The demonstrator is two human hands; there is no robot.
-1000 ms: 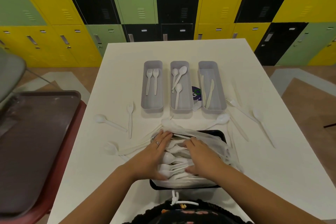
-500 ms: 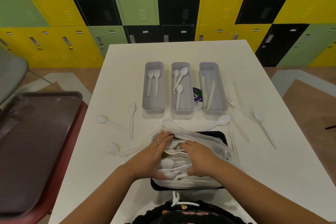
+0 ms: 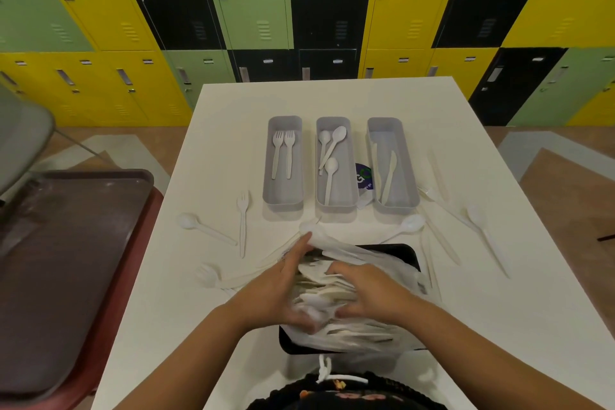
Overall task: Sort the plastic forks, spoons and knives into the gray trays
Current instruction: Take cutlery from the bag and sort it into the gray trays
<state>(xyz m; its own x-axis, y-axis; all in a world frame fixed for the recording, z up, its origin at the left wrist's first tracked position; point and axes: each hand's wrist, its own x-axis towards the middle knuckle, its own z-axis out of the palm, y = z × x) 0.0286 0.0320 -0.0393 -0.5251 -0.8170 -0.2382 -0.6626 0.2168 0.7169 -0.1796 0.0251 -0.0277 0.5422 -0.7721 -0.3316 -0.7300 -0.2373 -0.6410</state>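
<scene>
Three gray trays stand side by side at mid-table. The left tray (image 3: 283, 201) holds two forks, the middle tray (image 3: 336, 205) three spoons, the right tray (image 3: 396, 205) knives. Close to me a black tray (image 3: 407, 253) carries a clear plastic bag (image 3: 362, 255) full of white cutlery (image 3: 319, 289). My left hand (image 3: 283, 286) stands on edge against the pile's left side, fingertips at the bag's rim. My right hand (image 3: 369, 296) curls over a bunch of cutlery from the right. What each hand grips is partly hidden.
Loose on the white table (image 3: 332, 100) lie a fork (image 3: 243, 220) and a spoon (image 3: 189, 221) at left, plus a spoon (image 3: 411, 223) and several pieces (image 3: 479, 220) at right. A brown serving tray (image 3: 66, 260) sits off the table's left. Lockers line the back.
Both hands have turned inward and closed toward each other on the cutlery in the bag. The left fingertips slid up to the bag's rim. The trays' contents are unchanged.
</scene>
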